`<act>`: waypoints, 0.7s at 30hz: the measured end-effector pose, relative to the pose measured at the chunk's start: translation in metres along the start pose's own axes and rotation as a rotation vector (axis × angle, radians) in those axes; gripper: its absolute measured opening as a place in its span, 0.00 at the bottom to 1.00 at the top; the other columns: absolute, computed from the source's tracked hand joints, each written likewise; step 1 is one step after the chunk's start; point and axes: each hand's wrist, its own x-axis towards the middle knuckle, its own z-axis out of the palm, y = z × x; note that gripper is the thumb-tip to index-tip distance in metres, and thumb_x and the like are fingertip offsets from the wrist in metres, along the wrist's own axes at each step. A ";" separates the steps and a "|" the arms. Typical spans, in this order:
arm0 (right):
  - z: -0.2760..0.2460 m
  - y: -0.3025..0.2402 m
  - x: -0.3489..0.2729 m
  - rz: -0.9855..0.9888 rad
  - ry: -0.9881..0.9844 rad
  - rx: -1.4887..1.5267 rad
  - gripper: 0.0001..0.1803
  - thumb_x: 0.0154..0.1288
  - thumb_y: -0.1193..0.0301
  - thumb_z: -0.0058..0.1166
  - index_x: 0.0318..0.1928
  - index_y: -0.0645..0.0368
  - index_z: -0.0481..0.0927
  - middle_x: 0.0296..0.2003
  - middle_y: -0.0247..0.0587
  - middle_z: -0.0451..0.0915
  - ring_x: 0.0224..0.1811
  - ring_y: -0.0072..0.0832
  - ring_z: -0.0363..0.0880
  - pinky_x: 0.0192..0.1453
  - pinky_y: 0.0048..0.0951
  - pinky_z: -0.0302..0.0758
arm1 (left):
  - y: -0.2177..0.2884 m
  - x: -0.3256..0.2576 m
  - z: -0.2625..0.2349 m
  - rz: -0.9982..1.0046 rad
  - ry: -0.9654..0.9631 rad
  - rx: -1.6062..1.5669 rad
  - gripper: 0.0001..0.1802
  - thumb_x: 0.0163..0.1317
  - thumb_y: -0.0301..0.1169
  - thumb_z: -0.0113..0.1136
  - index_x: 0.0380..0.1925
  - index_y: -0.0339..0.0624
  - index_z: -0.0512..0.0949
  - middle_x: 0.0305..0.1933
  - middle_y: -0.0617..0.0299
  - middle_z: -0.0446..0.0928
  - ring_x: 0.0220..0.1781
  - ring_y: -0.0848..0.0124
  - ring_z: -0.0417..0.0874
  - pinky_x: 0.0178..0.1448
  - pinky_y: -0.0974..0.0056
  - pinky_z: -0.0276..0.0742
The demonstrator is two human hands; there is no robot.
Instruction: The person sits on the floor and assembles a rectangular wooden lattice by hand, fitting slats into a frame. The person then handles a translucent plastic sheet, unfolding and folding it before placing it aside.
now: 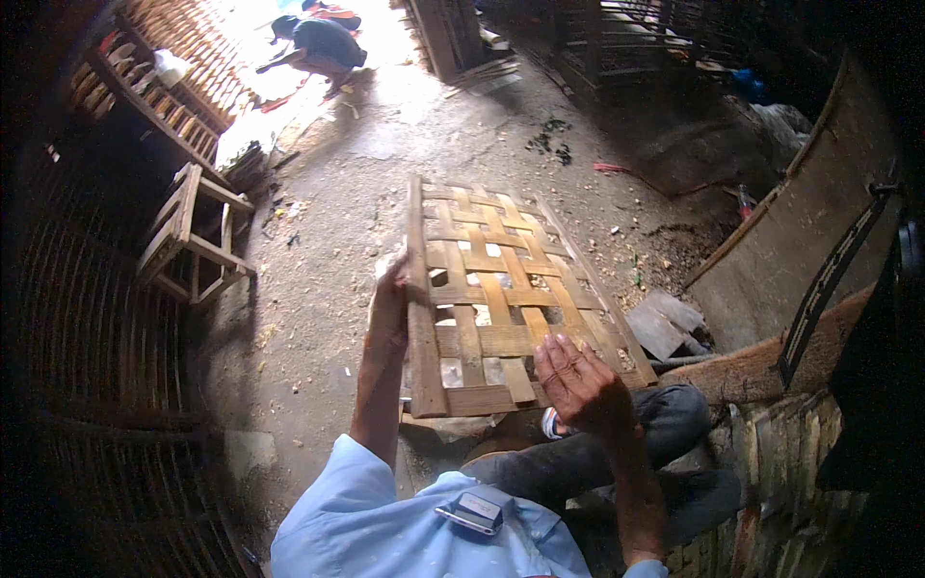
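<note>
In front of me a woven bamboo panel (pixel 528 297) stands tilted, its flat strips crossing inside a rectangular wooden frame (pixel 428 356). Gaps between the strips show the ground behind. My left hand (pixel 391 287) grips the frame's left side bar; most of its fingers are hidden behind the bar. Over the near right part of the weave lies my right hand (pixel 585 390), its fingers close together and slightly bent against the strips. The thumb's contact with the panel is hidden.
A wooden stool (pixel 198 236) lies at the left beside slatted walls. Broken grey slabs (pixel 665 323) sit right of the panel, near a large curved sheet (pixel 771 260). Farther off, another person (pixel 323 48) crouches in bright light. Debris litters the ground (pixel 328 250).
</note>
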 end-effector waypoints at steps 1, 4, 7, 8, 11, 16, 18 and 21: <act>0.002 -0.002 0.001 -0.008 -0.005 -0.005 0.23 0.69 0.67 0.49 0.61 0.64 0.75 0.57 0.57 0.80 0.60 0.47 0.81 0.56 0.55 0.81 | -0.008 0.008 -0.023 0.048 0.016 0.102 0.26 0.62 0.41 0.62 0.56 0.35 0.74 0.45 0.46 0.81 0.41 0.57 0.86 0.43 0.47 0.89; -0.002 0.008 -0.012 0.151 -0.079 -0.105 0.22 0.67 0.72 0.51 0.61 0.60 0.78 0.60 0.45 0.80 0.67 0.44 0.75 0.72 0.63 0.64 | -0.045 -0.003 -0.021 -0.001 0.056 -0.084 0.19 0.59 0.32 0.61 0.48 0.34 0.75 0.34 0.56 0.80 0.35 0.66 0.85 0.44 0.49 0.89; -0.002 0.019 -0.019 0.471 -0.068 -0.261 0.27 0.69 0.78 0.46 0.69 0.58 0.71 0.69 0.46 0.70 0.75 0.44 0.63 0.78 0.67 0.51 | -0.060 -0.014 -0.017 0.102 0.059 -0.132 0.06 0.61 0.32 0.60 0.33 0.41 0.79 0.35 0.60 0.79 0.37 0.66 0.84 0.47 0.49 0.89; 0.001 0.025 -0.028 0.613 0.106 -0.105 0.28 0.69 0.78 0.46 0.70 0.59 0.69 0.71 0.50 0.67 0.76 0.45 0.62 0.78 0.65 0.51 | -0.072 -0.014 -0.024 0.094 0.114 -0.246 0.04 0.60 0.31 0.59 0.28 0.45 0.77 0.28 0.66 0.76 0.31 0.71 0.82 0.43 0.56 0.88; -0.003 0.027 -0.033 1.039 0.612 0.563 0.29 0.73 0.71 0.52 0.71 0.62 0.64 0.68 0.51 0.68 0.71 0.43 0.68 0.71 0.57 0.70 | -0.087 -0.011 -0.042 0.104 0.003 -0.274 0.07 0.60 0.30 0.59 0.23 0.50 0.75 0.22 0.71 0.72 0.23 0.75 0.76 0.35 0.64 0.82; 0.025 0.017 -0.037 1.382 0.776 1.501 0.33 0.67 0.58 0.64 0.67 0.60 0.71 0.58 0.41 0.78 0.60 0.34 0.77 0.61 0.43 0.80 | -0.113 -0.011 -0.026 0.040 0.088 -0.563 0.10 0.61 0.30 0.59 0.20 0.51 0.76 0.21 0.68 0.75 0.22 0.73 0.76 0.30 0.68 0.74; 0.029 0.004 -0.016 1.419 0.907 1.629 0.30 0.64 0.59 0.67 0.62 0.62 0.77 0.57 0.40 0.79 0.59 0.32 0.77 0.67 0.35 0.72 | -0.117 -0.019 -0.018 0.009 -0.054 -0.722 0.08 0.62 0.31 0.59 0.25 0.46 0.82 0.27 0.62 0.84 0.27 0.69 0.84 0.33 0.68 0.79; 0.021 0.002 -0.003 1.432 0.706 1.267 0.30 0.65 0.58 0.66 0.61 0.63 0.78 0.58 0.41 0.79 0.60 0.30 0.76 0.68 0.35 0.71 | -0.105 -0.032 -0.002 -0.057 -0.156 -0.643 0.11 0.64 0.31 0.58 0.22 0.45 0.80 0.25 0.64 0.81 0.27 0.70 0.83 0.34 0.68 0.80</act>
